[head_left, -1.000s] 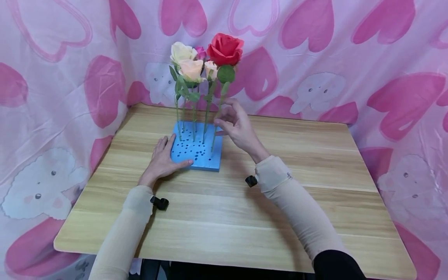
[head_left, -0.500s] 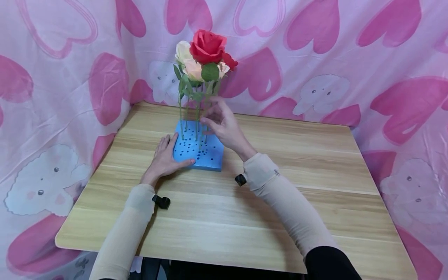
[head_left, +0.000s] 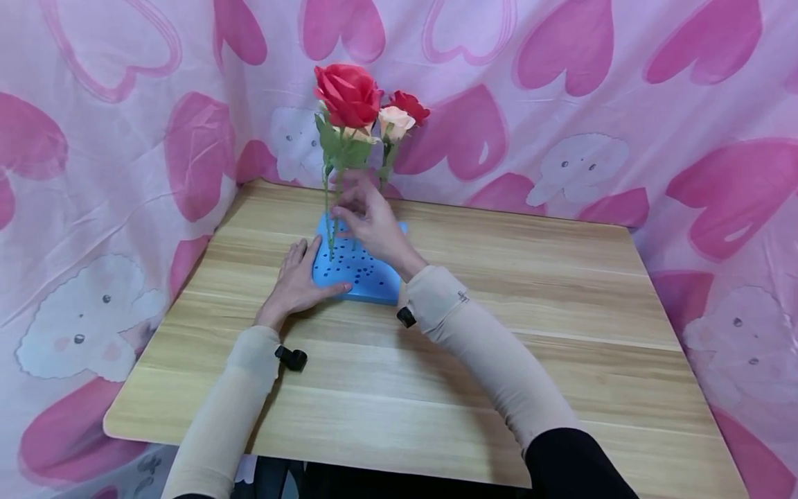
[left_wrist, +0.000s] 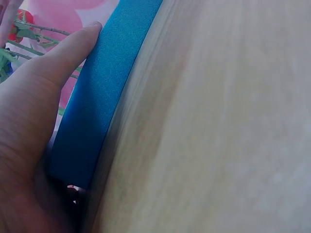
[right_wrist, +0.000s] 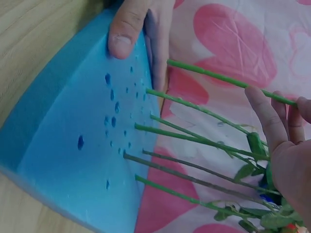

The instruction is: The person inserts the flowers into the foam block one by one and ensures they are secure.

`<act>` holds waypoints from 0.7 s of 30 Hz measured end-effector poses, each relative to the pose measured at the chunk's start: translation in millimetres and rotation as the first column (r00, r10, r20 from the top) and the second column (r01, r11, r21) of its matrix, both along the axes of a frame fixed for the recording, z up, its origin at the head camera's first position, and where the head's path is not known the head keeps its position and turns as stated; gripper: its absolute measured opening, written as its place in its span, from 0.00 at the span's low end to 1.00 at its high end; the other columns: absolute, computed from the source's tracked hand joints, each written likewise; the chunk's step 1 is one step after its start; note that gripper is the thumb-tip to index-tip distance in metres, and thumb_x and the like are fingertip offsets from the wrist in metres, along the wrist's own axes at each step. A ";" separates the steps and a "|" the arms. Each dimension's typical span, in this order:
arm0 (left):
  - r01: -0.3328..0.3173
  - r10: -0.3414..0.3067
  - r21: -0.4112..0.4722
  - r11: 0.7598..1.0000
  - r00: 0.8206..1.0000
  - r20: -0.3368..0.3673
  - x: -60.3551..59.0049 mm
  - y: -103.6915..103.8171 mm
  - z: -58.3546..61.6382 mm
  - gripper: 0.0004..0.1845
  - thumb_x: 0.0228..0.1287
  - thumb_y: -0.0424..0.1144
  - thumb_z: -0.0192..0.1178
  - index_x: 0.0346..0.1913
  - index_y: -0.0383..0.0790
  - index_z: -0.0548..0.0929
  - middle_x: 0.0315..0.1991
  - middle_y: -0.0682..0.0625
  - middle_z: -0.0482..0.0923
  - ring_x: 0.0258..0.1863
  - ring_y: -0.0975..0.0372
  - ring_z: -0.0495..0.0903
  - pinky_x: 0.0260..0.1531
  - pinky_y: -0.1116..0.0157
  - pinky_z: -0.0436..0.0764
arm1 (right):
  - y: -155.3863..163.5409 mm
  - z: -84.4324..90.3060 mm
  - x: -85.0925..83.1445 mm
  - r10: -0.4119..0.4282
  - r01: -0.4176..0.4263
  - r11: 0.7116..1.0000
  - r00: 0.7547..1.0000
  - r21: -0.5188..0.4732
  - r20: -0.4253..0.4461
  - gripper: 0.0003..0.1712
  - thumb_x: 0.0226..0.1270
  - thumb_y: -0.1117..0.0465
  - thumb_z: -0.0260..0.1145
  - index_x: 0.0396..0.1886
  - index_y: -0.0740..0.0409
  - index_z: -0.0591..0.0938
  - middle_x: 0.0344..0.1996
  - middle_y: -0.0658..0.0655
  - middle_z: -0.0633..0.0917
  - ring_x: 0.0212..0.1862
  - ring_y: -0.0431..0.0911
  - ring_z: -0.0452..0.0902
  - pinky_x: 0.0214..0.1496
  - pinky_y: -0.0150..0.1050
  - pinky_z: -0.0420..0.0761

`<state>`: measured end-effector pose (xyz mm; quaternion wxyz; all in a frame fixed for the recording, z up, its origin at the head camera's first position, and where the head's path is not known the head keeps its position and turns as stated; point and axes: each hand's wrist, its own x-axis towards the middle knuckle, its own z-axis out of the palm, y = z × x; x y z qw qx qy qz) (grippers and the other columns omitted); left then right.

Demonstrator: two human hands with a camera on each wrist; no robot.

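Observation:
My right hand [head_left: 374, 222] pinches the green stem [right_wrist: 209, 74] of a large red rose [head_left: 347, 97] between thumb and fingers. In the right wrist view, the stem's lower end hangs free, apart from the blue foam block [head_left: 368, 283]. At the block's near left corner rests my left hand [head_left: 298, 283], thumb [left_wrist: 80, 43] extended along its front edge and fingers straight by its left side. Several stems [right_wrist: 180, 138] stand in the block. A pale peach rose [head_left: 395, 123] and a smaller red rose [head_left: 409, 105] show on the right; other blooms are mostly hidden behind the large red rose.
Many small holes dot the foam block's top. It lies on a wooden table [head_left: 499, 326], towards the back left. Behind and around hangs a pink curtain [head_left: 561, 118] with hearts. Each wrist wears a small black camera [head_left: 291, 358].
My right hand has carried the large red rose leftward across the front of the other flowers, uncovering the smaller red rose. My left hand stays on the foam block.

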<state>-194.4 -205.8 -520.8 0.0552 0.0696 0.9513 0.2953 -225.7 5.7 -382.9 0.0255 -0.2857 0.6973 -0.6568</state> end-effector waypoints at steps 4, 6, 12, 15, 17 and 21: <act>-0.001 0.001 0.001 1.000 1.000 0.004 0.4 0.1 0.9 0.70 0.50 0.82 0.63 0.85 0.55 0.36 0.84 0.36 0.32 0.83 0.42 0.29 0.79 0.37 0.35 | -9.0 -5.8 -3.3 -0.016 0.016 0.999 1.000 0.028 -0.004 0.24 0.77 0.73 0.59 0.68 0.53 0.70 0.46 0.68 0.83 0.49 0.56 0.86 0.42 0.54 0.91; 0.000 0.000 0.000 1.000 1.000 0.005 0.3 0.5 1.1 0.70 0.50 0.82 0.63 0.85 0.55 0.36 0.84 0.36 0.33 0.83 0.42 0.29 0.79 0.37 0.35 | -12.0 -8.4 -3.9 -0.022 0.022 0.999 1.000 0.042 0.006 0.24 0.77 0.73 0.59 0.67 0.51 0.71 0.46 0.68 0.83 0.50 0.55 0.85 0.43 0.54 0.91; -0.002 0.002 -0.008 1.000 1.000 0.000 -0.9 0.5 -0.8 0.71 0.49 0.83 0.62 0.85 0.55 0.37 0.84 0.36 0.33 0.83 0.43 0.30 0.79 0.38 0.36 | -17.7 -13.8 -6.8 -0.037 0.035 0.998 0.999 0.053 0.034 0.23 0.78 0.71 0.59 0.66 0.47 0.72 0.47 0.66 0.83 0.51 0.55 0.85 0.44 0.54 0.91; -0.004 0.004 -0.012 1.000 1.000 -0.008 -1.0 -0.2 -0.6 0.71 0.48 0.83 0.62 0.85 0.54 0.37 0.84 0.36 0.34 0.83 0.42 0.31 0.80 0.39 0.36 | -21.2 -15.6 -8.9 -0.037 0.036 0.998 0.999 0.052 0.036 0.23 0.79 0.71 0.59 0.66 0.47 0.72 0.47 0.66 0.83 0.51 0.55 0.85 0.43 0.50 0.91; -0.001 0.001 -0.012 1.000 1.000 -0.011 -1.3 -0.7 -0.4 0.71 0.49 0.83 0.62 0.85 0.54 0.38 0.84 0.36 0.34 0.83 0.42 0.31 0.80 0.39 0.36 | -23.7 -16.3 -10.4 -0.039 0.037 0.998 0.999 0.056 0.034 0.23 0.79 0.71 0.59 0.67 0.47 0.73 0.47 0.66 0.83 0.50 0.54 0.85 0.42 0.47 0.91; 0.001 -0.002 -0.012 1.000 1.000 -0.015 -1.5 -1.5 -0.9 0.70 0.49 0.83 0.62 0.85 0.54 0.37 0.84 0.36 0.34 0.83 0.42 0.31 0.80 0.39 0.36 | -27.6 -15.8 -11.6 -0.046 0.044 0.997 0.999 0.069 0.021 0.24 0.78 0.71 0.59 0.67 0.48 0.72 0.47 0.65 0.83 0.49 0.50 0.85 0.41 0.43 0.91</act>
